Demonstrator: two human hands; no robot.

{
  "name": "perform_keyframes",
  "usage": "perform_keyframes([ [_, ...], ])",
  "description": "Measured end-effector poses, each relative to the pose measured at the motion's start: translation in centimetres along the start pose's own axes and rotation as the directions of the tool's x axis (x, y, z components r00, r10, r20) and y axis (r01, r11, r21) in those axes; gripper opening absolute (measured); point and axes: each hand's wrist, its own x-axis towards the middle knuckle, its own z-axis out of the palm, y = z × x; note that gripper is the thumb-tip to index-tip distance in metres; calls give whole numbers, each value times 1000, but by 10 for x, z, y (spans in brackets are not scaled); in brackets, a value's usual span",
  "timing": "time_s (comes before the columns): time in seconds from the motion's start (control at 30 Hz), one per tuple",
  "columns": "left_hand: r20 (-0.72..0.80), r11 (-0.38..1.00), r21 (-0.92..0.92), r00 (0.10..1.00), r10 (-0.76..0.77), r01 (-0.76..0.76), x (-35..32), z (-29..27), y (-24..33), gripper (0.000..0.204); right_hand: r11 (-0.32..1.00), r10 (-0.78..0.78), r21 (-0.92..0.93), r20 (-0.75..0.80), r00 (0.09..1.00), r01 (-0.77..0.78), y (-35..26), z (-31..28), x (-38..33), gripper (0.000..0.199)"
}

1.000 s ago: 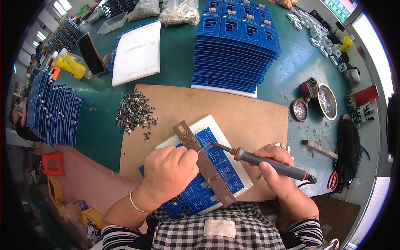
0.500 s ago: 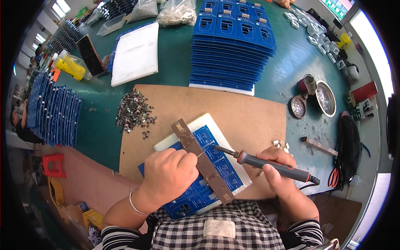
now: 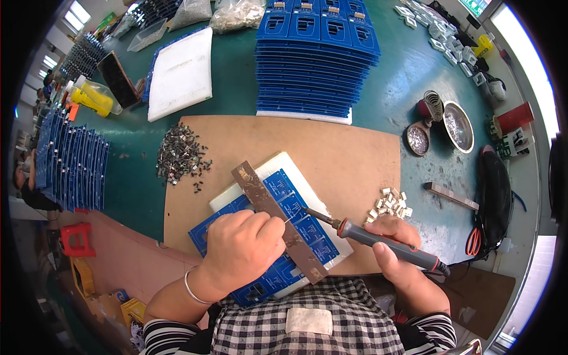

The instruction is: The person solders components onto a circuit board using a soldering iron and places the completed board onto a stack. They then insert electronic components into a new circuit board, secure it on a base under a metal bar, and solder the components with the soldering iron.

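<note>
A blue circuit board (image 3: 280, 184) lies at a slant on a white foam pad (image 3: 285, 162). Across the board rests a long brown bar (image 3: 260, 200). My left hand (image 3: 244, 248) is closed in a fist over the board beside the bar, with a thin solder wire (image 3: 288, 220) poking out from its fingers. In my right hand (image 3: 395, 236) is a grey and red soldering iron (image 3: 370, 238), held like a pen. Its tip points left and meets the board near the end of the wire; whether they touch is too small to tell.
A brown work sheet (image 3: 331, 139) carries a heap of small dark components (image 3: 180, 155) and white connectors (image 3: 387, 204). Behind stands a tall stack of blue boards (image 3: 313, 77). At right are an iron stand (image 3: 433, 106), a metal bowl (image 3: 464, 142) and scissors (image 3: 473, 241).
The soldering iron's tip and the solder wire have moved nearer me along the board, to another spot. The whole view has shifted slightly, and more of the white connectors shows.
</note>
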Motion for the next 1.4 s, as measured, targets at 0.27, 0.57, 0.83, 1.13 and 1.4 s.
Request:
perform_keyframes([
  [0.27,23,998,56,1000,7,-8,1,3,-3,19,997,77,28,34,996,-78,0,1,1,32],
  [0.57,27,998,56,1000,1,-2,3,6,-6,19,986,131,97,24,991,-133,5,3,4,28],
  [0.83,20,999,51,1000,1,-2,7,8,-9,20,984,153,91,41,987,-157,8,3,6,29],
  [1.13,7,999,-17,1000,-29,29,9,10,-11,19,982,144,123,-18,989,-140,12,7,4,30],
  [1.4,56,999,-47,998,-5,7,-2,0,2,19,998,6,59,-54,999,-3,5,-4,-12,28],
])
